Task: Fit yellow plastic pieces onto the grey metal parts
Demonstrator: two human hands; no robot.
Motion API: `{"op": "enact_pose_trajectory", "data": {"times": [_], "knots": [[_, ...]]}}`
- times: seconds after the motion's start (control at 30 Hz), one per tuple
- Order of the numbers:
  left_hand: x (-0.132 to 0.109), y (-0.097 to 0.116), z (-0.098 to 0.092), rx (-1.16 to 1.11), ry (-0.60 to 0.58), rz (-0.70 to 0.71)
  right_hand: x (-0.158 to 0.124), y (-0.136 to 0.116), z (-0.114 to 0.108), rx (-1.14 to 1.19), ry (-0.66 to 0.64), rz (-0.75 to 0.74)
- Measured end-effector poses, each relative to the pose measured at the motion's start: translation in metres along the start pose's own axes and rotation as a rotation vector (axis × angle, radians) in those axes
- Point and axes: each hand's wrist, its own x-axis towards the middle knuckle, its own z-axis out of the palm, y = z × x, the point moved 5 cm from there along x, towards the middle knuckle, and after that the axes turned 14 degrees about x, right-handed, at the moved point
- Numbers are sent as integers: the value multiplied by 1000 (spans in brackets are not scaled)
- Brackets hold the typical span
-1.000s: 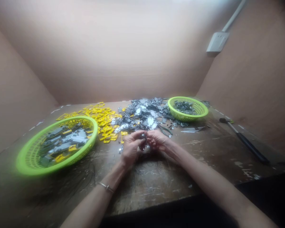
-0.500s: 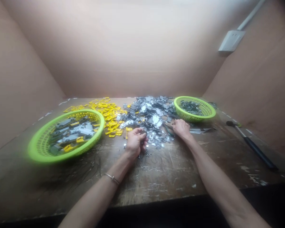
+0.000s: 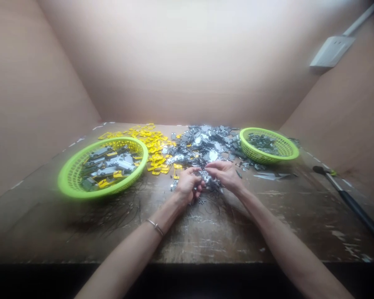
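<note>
My left hand (image 3: 187,185) is curled over a small grey metal piece at the front edge of a heap of silvery-grey metal parts (image 3: 209,143). My right hand (image 3: 223,174) reaches in from the right, its fingers over loose metal pieces (image 3: 209,179) next to my left hand. Whether it grips anything is hidden. Yellow plastic frames (image 3: 156,146) lie scattered left of the heap. A lime-green basket (image 3: 81,183) to the left holds grey and yellow parts, and a smaller green basket (image 3: 269,155) to the right holds dark parts.
Both lie on a worn, paint-flecked wooden table (image 3: 205,236). Flat metal strips (image 3: 271,176) lie near the right basket, and a black-handled hammer (image 3: 355,206) lies at the right edge. Cardboard walls surround the table, with a wall socket plate (image 3: 332,52) at upper right.
My right hand has moved back from the heap's right side to beside my left hand. The whole scene has shifted right in the view as my head turned.
</note>
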Motion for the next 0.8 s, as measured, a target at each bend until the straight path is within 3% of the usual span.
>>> {"op": "enact_pose_trajectory", "data": {"times": [0.17, 0.27, 0.4, 0.63, 0.8], "knots": [[0, 1, 0, 73, 5, 56, -10, -10, 11, -230, -6, -271], [2, -4, -3, 195, 17, -1, -13, -7, 9, -343, -27, -343], [4, -7, -5, 248, -39, -94, -14, -3, 9, -359, -109, -331], [3, -2, -7, 160, -1, -71, -15, -10, 5, -215, -7, -299], [3, -1, -5, 68, -32, -100, -12, -6, 8, 70, -154, -143]]}}
